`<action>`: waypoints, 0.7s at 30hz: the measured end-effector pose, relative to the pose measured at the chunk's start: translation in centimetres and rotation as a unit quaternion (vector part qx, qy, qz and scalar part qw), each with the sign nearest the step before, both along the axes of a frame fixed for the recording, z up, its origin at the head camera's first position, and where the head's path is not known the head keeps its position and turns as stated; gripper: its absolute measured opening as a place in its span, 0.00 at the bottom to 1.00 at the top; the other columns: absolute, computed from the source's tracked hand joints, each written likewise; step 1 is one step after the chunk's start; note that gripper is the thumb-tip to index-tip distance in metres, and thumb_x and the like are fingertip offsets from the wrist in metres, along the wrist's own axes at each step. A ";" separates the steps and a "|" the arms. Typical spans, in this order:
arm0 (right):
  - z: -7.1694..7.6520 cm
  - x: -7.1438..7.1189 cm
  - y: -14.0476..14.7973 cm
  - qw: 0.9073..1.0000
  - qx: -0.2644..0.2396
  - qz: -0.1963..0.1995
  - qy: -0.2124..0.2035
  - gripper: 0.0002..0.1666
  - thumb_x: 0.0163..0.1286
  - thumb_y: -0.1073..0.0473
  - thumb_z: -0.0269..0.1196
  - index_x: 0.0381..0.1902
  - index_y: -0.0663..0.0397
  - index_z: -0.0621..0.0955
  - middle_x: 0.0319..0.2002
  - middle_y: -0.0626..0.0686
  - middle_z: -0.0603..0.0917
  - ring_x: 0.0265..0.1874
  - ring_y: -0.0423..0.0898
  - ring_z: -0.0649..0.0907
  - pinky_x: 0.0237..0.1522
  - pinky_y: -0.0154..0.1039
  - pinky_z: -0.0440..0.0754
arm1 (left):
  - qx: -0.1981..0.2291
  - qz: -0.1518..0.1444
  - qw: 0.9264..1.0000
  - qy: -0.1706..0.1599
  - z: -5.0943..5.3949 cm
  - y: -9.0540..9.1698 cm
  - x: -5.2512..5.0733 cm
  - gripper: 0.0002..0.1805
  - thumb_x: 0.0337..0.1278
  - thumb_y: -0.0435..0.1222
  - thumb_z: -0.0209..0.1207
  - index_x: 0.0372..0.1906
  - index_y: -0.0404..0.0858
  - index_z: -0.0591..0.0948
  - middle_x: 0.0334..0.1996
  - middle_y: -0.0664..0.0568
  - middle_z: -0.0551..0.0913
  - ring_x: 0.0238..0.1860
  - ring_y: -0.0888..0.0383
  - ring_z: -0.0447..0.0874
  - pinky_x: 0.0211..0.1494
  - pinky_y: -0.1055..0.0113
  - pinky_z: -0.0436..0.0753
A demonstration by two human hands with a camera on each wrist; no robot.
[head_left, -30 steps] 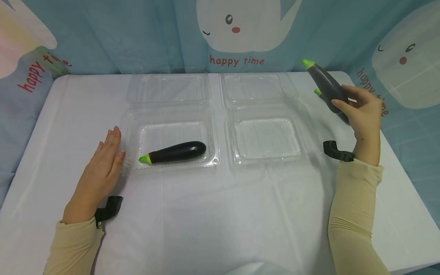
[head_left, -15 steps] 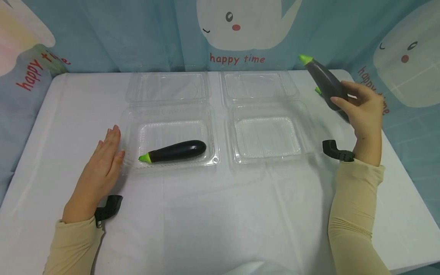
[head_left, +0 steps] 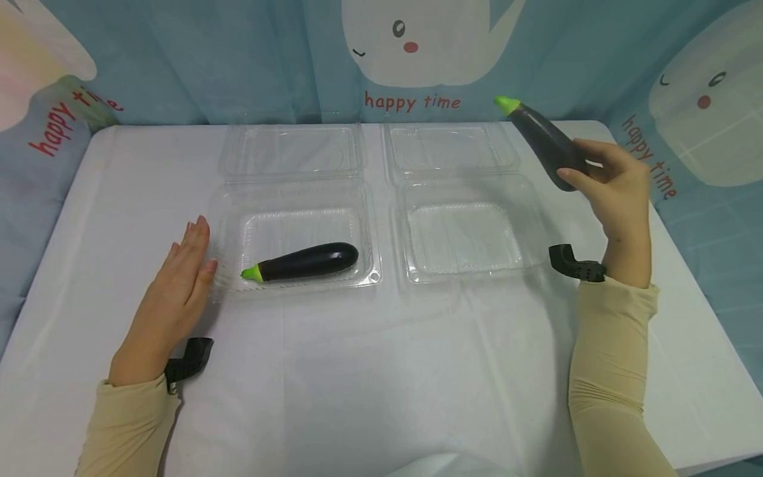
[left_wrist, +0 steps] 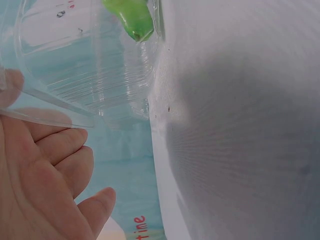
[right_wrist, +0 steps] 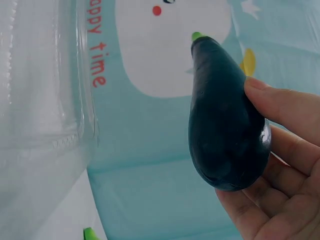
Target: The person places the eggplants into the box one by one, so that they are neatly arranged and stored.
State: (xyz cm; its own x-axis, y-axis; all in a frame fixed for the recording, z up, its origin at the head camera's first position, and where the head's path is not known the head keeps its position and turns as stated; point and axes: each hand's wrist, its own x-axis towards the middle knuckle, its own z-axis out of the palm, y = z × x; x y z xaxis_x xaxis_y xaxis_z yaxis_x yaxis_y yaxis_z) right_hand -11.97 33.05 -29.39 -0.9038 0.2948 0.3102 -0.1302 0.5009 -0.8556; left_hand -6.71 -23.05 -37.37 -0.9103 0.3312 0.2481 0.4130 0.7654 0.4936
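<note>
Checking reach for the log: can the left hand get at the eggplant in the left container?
Likely yes: the left hand is at the left container, and the folded-back lid leaves the eggplant there uncovered; only the side wall stands between.

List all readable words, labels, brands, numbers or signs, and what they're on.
"happy time", red print on the blue curtain, centre of the head view.
"happy time", same curtain, left; a fold breaks up "time".
"happy time", same curtain, right, beside the right hand.
"appy time", cut off, on the curtain in the right wrist view.
"time", on the curtain in the left wrist view.
No lettering is legible on the clear containers or eggplants.
</note>
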 end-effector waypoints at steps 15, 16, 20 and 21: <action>0.4 -0.1 -1.5 0.996 -0.042 0.060 0.048 0.24 0.50 0.76 0.70 0.48 0.62 0.83 0.44 0.52 0.83 0.45 0.43 0.82 0.46 0.28 0.79 | -0.008 -0.002 1.000 -0.004 0.0 -0.5 -0.4 0.30 0.74 0.39 0.40 0.72 0.30 0.49 0.72 0.39 0.49 0.73 0.50 0.43 0.74 0.56 0.42; 0.4 -0.1 -1.6 0.995 -0.051 0.067 0.050 0.24 0.50 0.77 0.69 0.48 0.63 0.83 0.44 0.52 0.83 0.46 0.43 0.82 0.47 0.29 0.79 | -0.008 -0.002 1.000 -0.004 0.0 -0.6 -0.3 0.30 0.74 0.39 0.40 0.72 0.29 0.49 0.72 0.38 0.50 0.73 0.51 0.43 0.74 0.57 0.42; 0.4 0.3 -1.6 0.991 -0.090 0.087 0.057 0.24 0.49 0.78 0.68 0.47 0.64 0.83 0.44 0.53 0.82 0.46 0.44 0.82 0.47 0.28 0.78 | -0.003 -0.009 1.000 0.000 0.1 -0.5 -0.4 0.30 0.74 0.39 0.40 0.72 0.29 0.50 0.72 0.38 0.50 0.73 0.51 0.43 0.74 0.57 0.42; 0.5 0.5 -1.6 0.989 -0.098 0.089 0.060 0.24 0.49 0.79 0.68 0.47 0.65 0.83 0.44 0.54 0.82 0.46 0.44 0.82 0.47 0.28 0.78 | -0.001 -0.012 1.000 0.001 0.1 -0.4 -0.5 0.30 0.74 0.39 0.40 0.72 0.30 0.50 0.72 0.39 0.50 0.73 0.51 0.44 0.74 0.57 0.42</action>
